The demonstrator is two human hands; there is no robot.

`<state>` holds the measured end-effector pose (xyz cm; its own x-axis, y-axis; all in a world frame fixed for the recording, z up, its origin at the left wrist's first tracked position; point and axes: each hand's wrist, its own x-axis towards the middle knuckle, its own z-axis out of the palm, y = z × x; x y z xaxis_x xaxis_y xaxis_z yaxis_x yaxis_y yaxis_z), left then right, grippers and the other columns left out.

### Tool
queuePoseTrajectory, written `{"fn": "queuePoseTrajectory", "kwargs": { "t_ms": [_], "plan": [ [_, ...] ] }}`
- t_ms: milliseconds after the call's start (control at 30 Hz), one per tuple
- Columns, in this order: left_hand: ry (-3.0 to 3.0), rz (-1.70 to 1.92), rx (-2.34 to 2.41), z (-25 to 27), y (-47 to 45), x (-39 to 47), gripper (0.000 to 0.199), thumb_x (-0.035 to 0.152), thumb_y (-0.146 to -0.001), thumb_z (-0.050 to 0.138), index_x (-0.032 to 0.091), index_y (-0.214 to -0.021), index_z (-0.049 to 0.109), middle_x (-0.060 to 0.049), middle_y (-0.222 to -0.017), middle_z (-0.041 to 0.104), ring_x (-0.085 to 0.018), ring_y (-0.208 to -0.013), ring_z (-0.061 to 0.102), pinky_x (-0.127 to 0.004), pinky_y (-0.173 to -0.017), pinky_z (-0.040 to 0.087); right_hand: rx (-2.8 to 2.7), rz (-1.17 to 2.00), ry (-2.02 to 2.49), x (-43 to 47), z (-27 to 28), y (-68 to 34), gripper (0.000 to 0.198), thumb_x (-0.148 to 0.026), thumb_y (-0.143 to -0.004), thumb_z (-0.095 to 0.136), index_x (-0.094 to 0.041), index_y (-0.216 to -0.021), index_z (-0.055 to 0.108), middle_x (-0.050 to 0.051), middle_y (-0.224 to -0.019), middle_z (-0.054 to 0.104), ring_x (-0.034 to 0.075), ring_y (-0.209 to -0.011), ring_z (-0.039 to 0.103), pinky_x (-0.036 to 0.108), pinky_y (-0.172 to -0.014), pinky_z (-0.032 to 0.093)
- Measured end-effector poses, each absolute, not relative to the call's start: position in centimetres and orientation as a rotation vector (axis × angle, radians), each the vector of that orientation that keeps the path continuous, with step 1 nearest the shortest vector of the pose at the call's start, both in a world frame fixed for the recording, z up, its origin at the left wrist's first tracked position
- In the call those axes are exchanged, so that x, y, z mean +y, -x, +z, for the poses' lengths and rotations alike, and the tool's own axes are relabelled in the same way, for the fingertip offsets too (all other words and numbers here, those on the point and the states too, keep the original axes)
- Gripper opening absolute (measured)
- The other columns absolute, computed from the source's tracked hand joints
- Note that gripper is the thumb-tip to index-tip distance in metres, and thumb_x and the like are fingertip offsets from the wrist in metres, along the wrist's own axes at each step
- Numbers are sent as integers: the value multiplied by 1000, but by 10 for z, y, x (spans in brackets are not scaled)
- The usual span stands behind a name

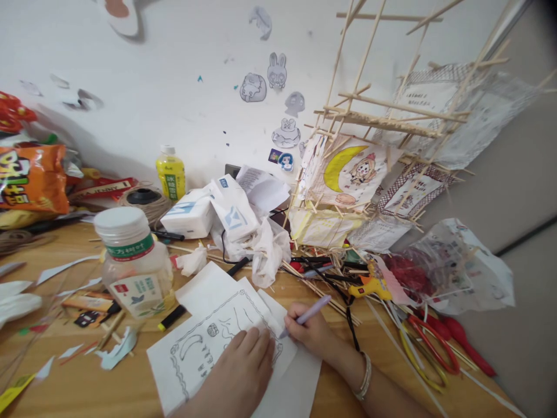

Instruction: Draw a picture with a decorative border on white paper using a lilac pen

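Note:
A sheet of white paper (169,354) with a black line drawing lies tilted on the table, over other white sheets. The drawing has a wavy border, a crescent moon, a small round figure and some written characters. My left hand (246,366) rests flat on the sheet, fingers stretched out and covering part of the drawing. In my right hand (308,331) is a light purple pen (314,309), its tip down at the sheet's right border. A bracelet circles the right wrist.
Left of the paper stand a clear plastic jar (134,267) and paper scraps. Behind are tissue packs (232,209) and a yellow bottle (170,174). A wooden stick frame (374,119) with drawn panels rises at the right, above a glue gun (369,285) and scissors (435,345).

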<state>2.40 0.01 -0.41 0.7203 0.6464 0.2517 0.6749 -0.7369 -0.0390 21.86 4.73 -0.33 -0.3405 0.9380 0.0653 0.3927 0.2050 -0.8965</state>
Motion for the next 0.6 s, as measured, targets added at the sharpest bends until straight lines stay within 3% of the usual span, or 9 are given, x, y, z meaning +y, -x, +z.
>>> {"fn": "queuePoseTrajectory", "kwargs": {
  "t_ms": [333, 433, 533, 600],
  "plan": [
    [2822, -330, -1039, -3, -22, 2, 24, 8, -87, 54, 10, -109, 64, -16, -113, 64, -28, -94, 57, -40, -81, 47, -1736, 1062, 1221, 46, 1, -217, 26, -30, -81, 50, -21, -58, 41, -5, -53, 44, 11, -50, 42, 23, -50, 33],
    [2875, -402, -980, -9, -20, 4, 29, 25, -88, 60, 10, -112, 62, -16, -116, 63, -30, -96, 56, -42, -82, 47, -1555, 997, 1187, 49, 5, -219, 22, -34, -86, 48, -22, -68, 50, -5, -56, 50, 13, -50, 47, 23, -50, 39],
    [2906, -518, -671, -21, -19, 8, 48, 46, -84, 62, 12, -119, 59, -15, -123, 61, -31, -99, 54, -41, -84, 46, -1547, 787, 1132, 53, 9, -221, 12, -32, -87, 52, -23, -82, 58, 0, -74, 62, 16, -68, 58, 27, -66, 47],
    [2838, -563, -533, -23, -19, 11, 30, 29, -91, 56, 17, -118, 59, -9, -121, 63, -26, -95, 55, -36, -83, 46, -1641, 666, 1081, 54, 10, -222, 11, -27, -87, 52, -23, -87, 61, 3, -88, 65, 19, -86, 61, 30, -80, 48]
  ]
}}
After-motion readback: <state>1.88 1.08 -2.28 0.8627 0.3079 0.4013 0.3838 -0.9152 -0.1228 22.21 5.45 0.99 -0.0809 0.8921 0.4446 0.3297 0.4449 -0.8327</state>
